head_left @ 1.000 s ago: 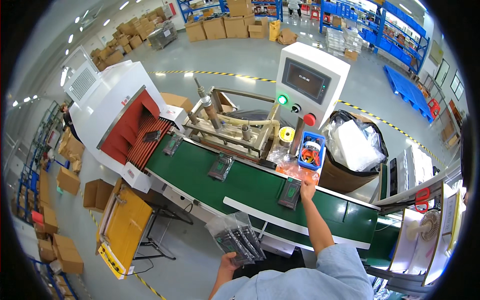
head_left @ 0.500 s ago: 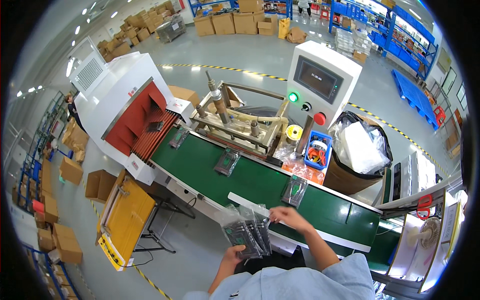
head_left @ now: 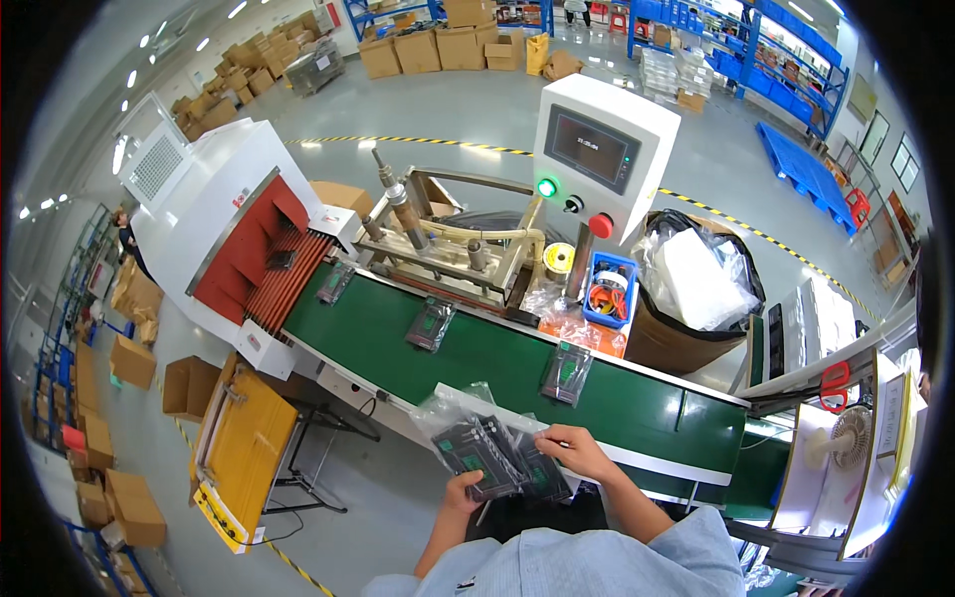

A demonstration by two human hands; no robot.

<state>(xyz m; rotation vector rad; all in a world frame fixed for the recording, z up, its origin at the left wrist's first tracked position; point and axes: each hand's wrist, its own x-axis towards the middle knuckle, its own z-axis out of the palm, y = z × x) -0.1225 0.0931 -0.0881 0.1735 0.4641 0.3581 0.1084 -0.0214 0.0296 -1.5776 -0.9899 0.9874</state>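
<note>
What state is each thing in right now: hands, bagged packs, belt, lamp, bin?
Left hand: gripping the stack of bagged packs from below.
Right hand: fingers on the stack's right edge.
Green conveyor belt: carrying three bagged items, spaced apart.
Green lamp: lit.
Bin with black liner: filled with clear plastic.

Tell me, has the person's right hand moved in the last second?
Yes. The right hand has come back from the blue bin beyond the green belt to the bagged packs near the body.

A green conveyor belt (head_left: 497, 363), a white machine (head_left: 204, 189) with red mouth, a blue bin (head_left: 609, 289).
</note>
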